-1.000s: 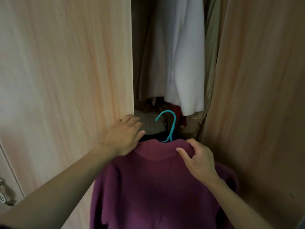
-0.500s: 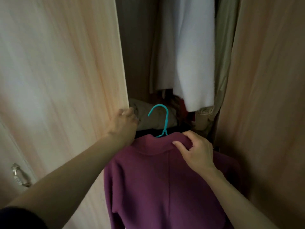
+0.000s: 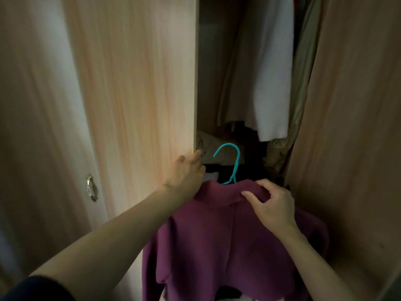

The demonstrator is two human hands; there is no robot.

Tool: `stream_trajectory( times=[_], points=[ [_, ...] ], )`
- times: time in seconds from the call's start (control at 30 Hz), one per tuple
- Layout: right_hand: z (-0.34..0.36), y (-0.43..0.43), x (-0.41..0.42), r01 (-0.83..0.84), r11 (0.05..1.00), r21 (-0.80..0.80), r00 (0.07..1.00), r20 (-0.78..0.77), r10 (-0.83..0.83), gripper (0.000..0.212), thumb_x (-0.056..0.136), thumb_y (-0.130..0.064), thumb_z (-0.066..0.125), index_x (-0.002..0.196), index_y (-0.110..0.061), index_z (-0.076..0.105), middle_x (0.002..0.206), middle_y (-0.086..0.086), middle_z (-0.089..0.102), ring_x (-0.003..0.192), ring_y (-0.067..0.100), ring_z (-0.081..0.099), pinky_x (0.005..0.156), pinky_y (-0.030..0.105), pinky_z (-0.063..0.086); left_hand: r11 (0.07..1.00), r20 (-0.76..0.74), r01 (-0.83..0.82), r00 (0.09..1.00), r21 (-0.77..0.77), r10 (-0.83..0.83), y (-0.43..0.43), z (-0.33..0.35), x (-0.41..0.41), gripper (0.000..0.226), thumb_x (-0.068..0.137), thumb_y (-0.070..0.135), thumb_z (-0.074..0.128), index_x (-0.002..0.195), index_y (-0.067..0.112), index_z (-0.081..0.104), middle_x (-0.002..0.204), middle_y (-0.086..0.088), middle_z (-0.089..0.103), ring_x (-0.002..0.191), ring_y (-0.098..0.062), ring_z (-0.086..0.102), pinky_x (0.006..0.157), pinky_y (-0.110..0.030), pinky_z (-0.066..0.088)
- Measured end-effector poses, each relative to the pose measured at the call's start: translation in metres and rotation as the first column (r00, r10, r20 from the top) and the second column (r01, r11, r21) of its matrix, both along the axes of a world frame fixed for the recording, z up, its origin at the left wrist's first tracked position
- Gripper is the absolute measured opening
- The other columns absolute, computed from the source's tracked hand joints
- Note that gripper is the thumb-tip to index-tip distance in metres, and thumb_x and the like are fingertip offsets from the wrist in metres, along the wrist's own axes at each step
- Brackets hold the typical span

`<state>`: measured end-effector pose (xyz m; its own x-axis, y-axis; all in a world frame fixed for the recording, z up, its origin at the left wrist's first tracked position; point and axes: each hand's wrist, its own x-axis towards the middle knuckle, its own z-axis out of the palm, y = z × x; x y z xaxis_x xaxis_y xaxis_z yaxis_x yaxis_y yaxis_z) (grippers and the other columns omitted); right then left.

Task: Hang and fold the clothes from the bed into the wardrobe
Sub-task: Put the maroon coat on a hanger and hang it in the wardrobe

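Observation:
A maroon garment hangs on a teal hanger, its hook pointing up in front of the wardrobe opening. My right hand pinches the garment's collar just right of the hook. My left hand lies against the free edge of the left wardrobe door, fingers curled around the edge. Inside the wardrobe hang a white garment and an olive one.
The right wardrobe door stands open close beside my right arm. Folded and piled clothes lie on the wardrobe floor behind the hook. A metal handle sits on the door panel at the left.
The left door has swung wider under my left hand, and the gap into the wardrobe has grown. My right hand keeps its hold on the collar.

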<state>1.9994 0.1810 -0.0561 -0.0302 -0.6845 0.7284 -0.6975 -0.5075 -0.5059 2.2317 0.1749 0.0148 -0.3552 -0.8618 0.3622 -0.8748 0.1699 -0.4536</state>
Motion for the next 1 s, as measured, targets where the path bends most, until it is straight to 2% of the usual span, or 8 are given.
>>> stream_trajectory(
  times=[0.2, 0.4, 0.47, 0.6, 0.73, 0.8, 0.87, 1.0],
  points=[
    [0.005, 0.079, 0.024, 0.014, 0.999, 0.045, 1.0, 0.011, -0.015, 0.03, 0.077, -0.053, 0.071, 0.09, -0.026, 0.069, 0.075, -0.018, 0.067, 0.069, 0.0, 0.063, 0.064, 0.035, 0.056, 1.0, -0.052, -0.024, 0.998, -0.001, 0.024, 0.083, -0.008, 0.025, 0.039, 0.101, 0.014, 0.03, 0.135, 0.009, 0.049, 0.148, -0.008, 0.04, 0.152, -0.019, 0.004, 0.1, -0.037, 0.034],
    [0.006, 0.125, 0.057, -0.033, 0.994, 0.1, 0.999, 0.034, 0.03, 0.028, 0.078, -0.05, 0.074, 0.088, -0.025, 0.069, 0.073, -0.015, 0.067, 0.067, 0.003, 0.064, 0.064, 0.037, 0.057, 0.99, -0.03, -0.137, 0.99, -0.014, 0.137, 0.149, -0.011, 0.062, 0.042, 0.098, 0.022, 0.038, 0.137, 0.01, 0.046, 0.144, -0.004, 0.041, 0.151, -0.023, 0.008, 0.101, -0.04, 0.034],
    [0.006, 0.131, 0.07, -0.069, 0.992, 0.103, 0.997, 0.053, 0.063, 0.026, 0.077, -0.051, 0.075, 0.086, -0.027, 0.07, 0.073, -0.016, 0.068, 0.068, 0.002, 0.064, 0.065, 0.037, 0.057, 0.987, -0.054, -0.158, 0.986, -0.035, 0.156, 0.169, -0.011, 0.076, 0.038, 0.095, 0.023, 0.041, 0.128, 0.012, 0.055, 0.135, -0.004, 0.046, 0.145, -0.025, 0.019, 0.097, -0.04, 0.036],
    [0.012, 0.136, 0.102, -0.16, 0.983, 0.091, 0.985, 0.074, 0.154, 0.027, 0.075, -0.052, 0.075, 0.08, -0.027, 0.069, 0.069, -0.018, 0.067, 0.066, 0.001, 0.064, 0.063, 0.037, 0.057, 0.974, -0.138, -0.198, 0.974, -0.113, 0.182, 0.205, -0.022, 0.111, 0.027, 0.082, 0.021, 0.051, 0.097, 0.015, 0.073, 0.108, -0.004, 0.059, 0.125, -0.028, 0.041, 0.084, -0.041, 0.044],
    [0.016, 0.141, 0.136, -0.214, 0.976, 0.051, 0.975, 0.079, 0.209, 0.024, 0.075, -0.049, 0.078, 0.074, -0.027, 0.066, 0.064, -0.016, 0.066, 0.061, 0.001, 0.062, 0.059, 0.031, 0.054, 0.95, -0.147, -0.26, 0.961, -0.173, 0.236, 0.225, -0.028, 0.146, 0.021, 0.069, 0.02, 0.054, 0.078, 0.016, 0.072, 0.089, 0.0, 0.061, 0.107, -0.026, 0.052, 0.064, -0.035, 0.038],
    [0.018, 0.144, 0.153, -0.26, 0.965, 0.044, 0.963, 0.083, 0.255, 0.023, 0.076, -0.047, 0.078, 0.071, -0.03, 0.063, 0.062, -0.017, 0.064, 0.059, 0.0, 0.061, 0.054, 0.025, 0.049, 0.935, -0.183, -0.302, 0.945, -0.184, 0.269, 0.235, -0.029, 0.162, 0.023, 0.065, 0.018, 0.061, 0.087, 0.014, 0.07, 0.091, 0.0, 0.063, 0.107, -0.025, 0.054, 0.064, -0.036, 0.043],
    [0.02, 0.147, 0.169, -0.296, 0.955, 0.018, 0.953, 0.072, 0.294, 0.024, 0.076, -0.045, 0.079, 0.07, -0.03, 0.062, 0.06, -0.018, 0.062, 0.059, 0.0, 0.06, 0.049, 0.02, 0.044, 0.92, -0.223, -0.366, 0.917, -0.14, 0.331, 0.244, -0.03, 0.179, 0.036, 0.066, 0.021, 0.065, 0.102, 0.013, 0.065, 0.102, -0.001, 0.064, 0.114, -0.024, 0.053, 0.072, -0.038, 0.049],
    [0.02, 0.151, 0.194, -0.336, 0.942, 0.02, 0.939, 0.088, 0.333, 0.024, 0.076, -0.047, 0.078, 0.074, -0.026, 0.066, 0.062, -0.016, 0.064, 0.059, 0.0, 0.06, 0.052, 0.029, 0.051, 0.869, -0.237, -0.489, 0.855, -0.071, 0.462, 0.262, -0.028, 0.218, 0.042, 0.077, 0.024, 0.055, 0.117, 0.015, 0.055, 0.117, 0.0, 0.059, 0.129, -0.02, 0.041, 0.09, -0.037, 0.045]
  ],
)
